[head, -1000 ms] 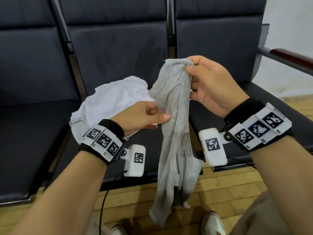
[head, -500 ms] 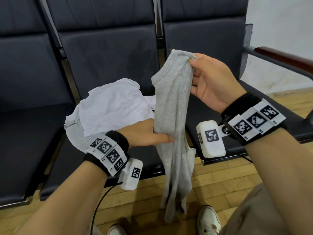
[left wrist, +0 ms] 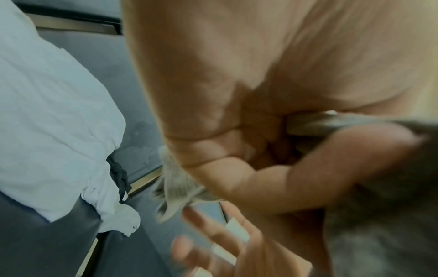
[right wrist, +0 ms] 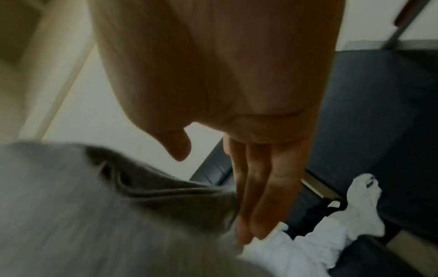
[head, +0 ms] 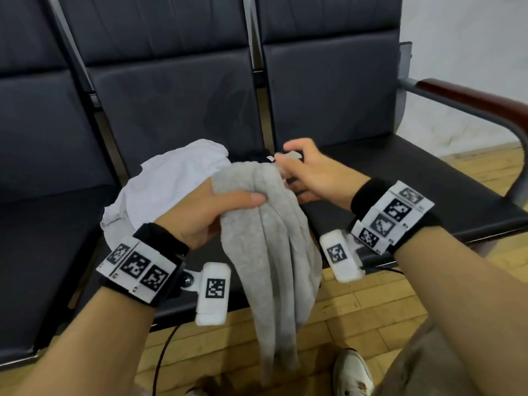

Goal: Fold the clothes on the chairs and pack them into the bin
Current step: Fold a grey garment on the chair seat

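A grey garment [head: 274,267] is draped over my left hand [head: 220,205], which grips it with the thumb laid across the bunched cloth; its long end hangs toward the floor. In the left wrist view the curled fingers [left wrist: 237,168] clamp the grey garment [left wrist: 174,187]. My right hand [head: 300,172] hovers at the garment's upper end, fingers spread and holding nothing. In the right wrist view its straight fingers [right wrist: 260,187] reach down beside the grey garment [right wrist: 94,215]. A crumpled white garment [head: 171,181] lies on the middle chair seat [head: 114,281]. No bin is in view.
A row of dark padded chairs [head: 171,104] fills the background. The right chair has a metal frame with a wooden armrest [head: 471,101]. A small black item [head: 254,157] lies behind the white garment. Wooden floor, a black cable [head: 160,361] and a shoe [head: 353,372] are below.
My right hand has let go of the garment's top end and opened. The grey garment came down and doubled over my left hand, which now grips it.
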`<state>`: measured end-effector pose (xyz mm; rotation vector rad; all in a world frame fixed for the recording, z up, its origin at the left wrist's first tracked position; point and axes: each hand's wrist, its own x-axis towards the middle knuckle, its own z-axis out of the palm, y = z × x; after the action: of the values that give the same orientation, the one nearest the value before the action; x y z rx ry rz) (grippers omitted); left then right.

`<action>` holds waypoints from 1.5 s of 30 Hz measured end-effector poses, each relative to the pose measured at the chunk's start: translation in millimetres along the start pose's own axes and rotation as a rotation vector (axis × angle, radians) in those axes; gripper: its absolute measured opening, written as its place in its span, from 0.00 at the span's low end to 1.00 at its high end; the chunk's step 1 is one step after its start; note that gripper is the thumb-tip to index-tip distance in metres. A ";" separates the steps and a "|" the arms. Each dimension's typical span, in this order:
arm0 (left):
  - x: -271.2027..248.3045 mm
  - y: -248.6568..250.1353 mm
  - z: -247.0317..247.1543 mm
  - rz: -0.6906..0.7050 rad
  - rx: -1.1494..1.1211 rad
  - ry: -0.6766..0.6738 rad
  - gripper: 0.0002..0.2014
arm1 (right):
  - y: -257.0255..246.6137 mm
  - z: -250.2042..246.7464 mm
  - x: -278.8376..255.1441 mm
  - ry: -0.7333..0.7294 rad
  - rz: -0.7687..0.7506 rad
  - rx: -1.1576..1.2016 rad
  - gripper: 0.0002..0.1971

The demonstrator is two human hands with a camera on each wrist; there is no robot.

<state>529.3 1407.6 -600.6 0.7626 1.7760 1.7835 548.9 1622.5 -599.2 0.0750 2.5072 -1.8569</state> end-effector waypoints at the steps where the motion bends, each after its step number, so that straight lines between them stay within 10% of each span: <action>1: -1.7 3.7 -3.4 0.016 -0.037 0.041 0.14 | 5.0 0.8 0.6 -0.024 -0.021 -0.178 0.23; 10: -7.5 16.6 -41.2 0.070 -0.219 0.201 0.25 | -2.7 -4.9 -16.2 0.144 -0.500 -0.315 0.14; 15: -9.7 18.0 -47.3 0.093 -0.240 0.144 0.18 | 4.7 16.0 -15.8 -0.221 -0.337 -0.400 0.12; 24: -12.6 19.2 -59.6 0.067 -0.176 0.233 0.16 | 5.2 23.8 -15.9 -0.415 -0.315 -0.422 0.22; 29: -13.1 19.0 -67.6 0.038 -0.190 0.300 0.14 | 3.1 8.9 -15.9 -0.394 -0.254 -0.540 0.10; 36: -13.8 17.6 -60.2 0.019 -0.164 0.253 0.10 | 10.3 19.5 -9.3 -0.440 -0.212 -0.539 0.39; 45: -11.9 17.0 -67.1 0.031 -0.097 0.253 0.09 | 10.3 36.3 -3.7 -0.543 -0.200 -0.539 0.18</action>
<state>491.5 1351.0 -583.3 0.5479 1.8251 2.0463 552.7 1590.6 -619.5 -0.6136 2.5482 -0.9816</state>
